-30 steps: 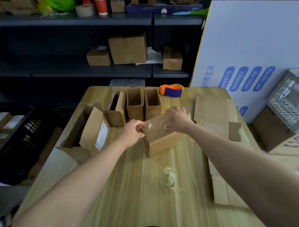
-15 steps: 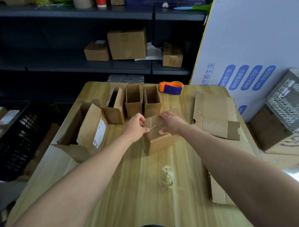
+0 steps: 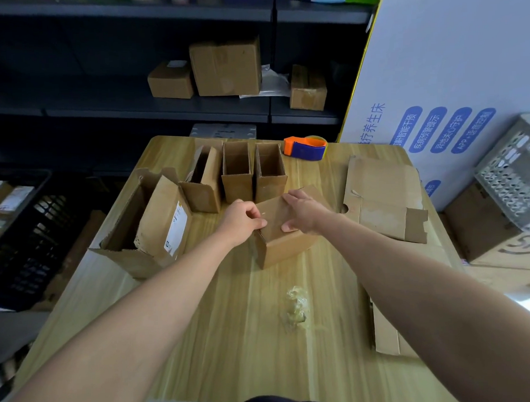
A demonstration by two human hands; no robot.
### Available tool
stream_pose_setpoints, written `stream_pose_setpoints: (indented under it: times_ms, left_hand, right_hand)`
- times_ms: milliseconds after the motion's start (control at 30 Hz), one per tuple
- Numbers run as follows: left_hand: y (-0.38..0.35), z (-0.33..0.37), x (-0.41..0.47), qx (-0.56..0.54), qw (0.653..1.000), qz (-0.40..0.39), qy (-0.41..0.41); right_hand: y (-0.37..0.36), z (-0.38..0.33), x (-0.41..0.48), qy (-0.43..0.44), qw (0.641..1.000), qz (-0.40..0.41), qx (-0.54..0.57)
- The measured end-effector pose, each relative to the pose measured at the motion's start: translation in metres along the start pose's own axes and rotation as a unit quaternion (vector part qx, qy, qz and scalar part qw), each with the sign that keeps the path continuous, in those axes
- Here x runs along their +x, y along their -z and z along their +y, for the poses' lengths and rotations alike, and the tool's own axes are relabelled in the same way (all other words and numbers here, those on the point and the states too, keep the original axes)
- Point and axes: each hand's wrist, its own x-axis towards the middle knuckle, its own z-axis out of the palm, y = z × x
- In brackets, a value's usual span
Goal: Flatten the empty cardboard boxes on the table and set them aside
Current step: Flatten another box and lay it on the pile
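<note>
A small closed cardboard box (image 3: 285,245) sits in the middle of the wooden table (image 3: 233,339). My left hand (image 3: 242,221) pinches something at the box's top left edge, fingers curled; it looks like tape. My right hand (image 3: 303,212) lies on the box's top, fingers spread along it and thumb at the near side. Three narrow open boxes (image 3: 237,179) stand in a row behind it. A larger open box (image 3: 149,227) with a white label lies on its side at the left. Flattened cardboard (image 3: 382,195) lies at the right of the table.
An orange and blue tape dispenser (image 3: 305,147) sits at the table's far edge. A wad of clear tape (image 3: 297,304) lies near the front. More flat cardboard (image 3: 385,335) is at the right front. Dark shelves with boxes (image 3: 226,67) stand behind; a white board (image 3: 452,71) leans at right.
My right hand slid back from the far end of the box top toward the near left edge. My left hand stayed at the top left edge, pinching there.
</note>
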Motion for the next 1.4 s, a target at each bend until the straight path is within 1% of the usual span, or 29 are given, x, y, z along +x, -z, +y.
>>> stream_pose_setpoints:
  times_ms: [100,167,233,300,400,433,500,533,667,733,833,867,933,1033,1100,1167,1233,1300,1400]
  left_hand:
    - [-0.001,-0.006,-0.002,-0.03,0.999,0.037,0.012]
    - [-0.001,-0.006,-0.004,-0.061,0.997,0.041,0.029]
    - [0.002,-0.004,-0.005,-0.085,0.996,0.021,0.036]
    - [0.003,-0.002,-0.009,-0.065,0.997,-0.022,0.033]
    - [-0.002,-0.001,-0.017,0.031,0.99,-0.129,0.038]
    - [-0.006,-0.002,-0.019,0.069,0.986,-0.15,0.035]
    - [-0.013,-0.002,-0.02,0.116,0.98,-0.157,0.027]
    - [-0.015,-0.003,-0.02,0.119,0.98,-0.155,0.021]
    - [-0.021,-0.008,-0.02,0.051,0.99,-0.133,-0.004]
    - [-0.017,-0.011,-0.017,0.011,0.993,-0.118,0.007]
    - [-0.004,-0.012,-0.006,-0.086,0.989,-0.097,0.067]
    - [0.002,-0.013,-0.004,-0.125,0.984,-0.089,0.091]
    - [0.011,-0.016,-0.001,-0.215,0.962,-0.091,0.145]
    - [0.021,-0.018,-0.002,-0.338,0.907,-0.089,0.234]
    - [0.028,-0.018,-0.002,-0.398,0.868,-0.075,0.288]
    - [0.032,-0.018,-0.002,-0.434,0.834,-0.069,0.333]
    - [0.035,-0.02,-0.004,-0.444,0.812,-0.071,0.372]
    - [0.036,-0.023,-0.006,-0.449,0.79,-0.077,0.409]
    - [0.034,-0.029,-0.011,-0.45,0.765,-0.098,0.451]
  right_hand:
    - [0.0,-0.001,0.001,0.001,1.0,0.002,0.001]
    - [0.001,-0.002,0.001,0.005,1.0,0.001,-0.004]
    - [0.001,-0.002,0.001,0.003,1.0,-0.002,-0.004]
    - [0.001,-0.002,0.0,0.002,1.0,-0.001,-0.004]
    - [0.002,-0.003,-0.001,-0.001,1.0,0.002,-0.006]
    - [0.002,-0.004,-0.002,-0.001,1.0,0.001,-0.007]
    - [0.002,-0.004,-0.003,0.0,1.0,-0.001,-0.009]
    - [0.003,-0.004,-0.004,0.002,1.0,-0.001,-0.01]
    - [0.005,-0.001,-0.01,0.019,1.0,0.001,-0.005]
    - [0.005,0.002,-0.014,0.022,0.999,0.039,0.017]
    - [0.011,0.012,-0.019,-0.002,0.986,0.164,0.029]
    - [0.014,0.015,-0.02,-0.018,0.98,0.193,0.036]
    - [0.022,0.019,-0.021,-0.059,0.973,0.208,0.087]
    - [0.027,0.022,-0.023,-0.126,0.968,0.173,0.129]
    - [0.027,0.023,-0.025,-0.146,0.964,0.145,0.168]
    - [0.027,0.019,-0.027,-0.132,0.951,0.123,0.251]
    - [0.029,0.012,-0.029,-0.11,0.933,0.115,0.322]
    - [0.03,0.003,-0.03,-0.084,0.932,0.095,0.341]
    - [0.029,-0.006,-0.029,-0.033,0.945,0.041,0.323]
